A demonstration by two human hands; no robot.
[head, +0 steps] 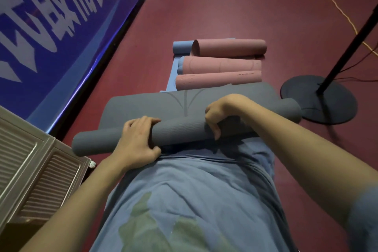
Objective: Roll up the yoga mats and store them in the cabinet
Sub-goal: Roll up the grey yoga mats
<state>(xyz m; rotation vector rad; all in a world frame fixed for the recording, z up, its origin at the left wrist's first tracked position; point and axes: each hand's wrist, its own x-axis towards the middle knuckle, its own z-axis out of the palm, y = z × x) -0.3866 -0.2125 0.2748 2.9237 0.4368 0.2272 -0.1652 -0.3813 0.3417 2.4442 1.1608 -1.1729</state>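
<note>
Your left hand (137, 139) curled around the grey yoga mat (184, 131) roll, your right hand (223, 112) gripping its top further along, roll crosswise on the red floor (235, 6) at your waist, unrolled part beyond your fingers

Blue T-shirt (194, 190) with greenish print, short sleeves, bare forearms.

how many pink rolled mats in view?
3, lying side by side on the floor beyond the grey mat: far roll, middle roll, near roll. More may be hidden underneath.
</note>
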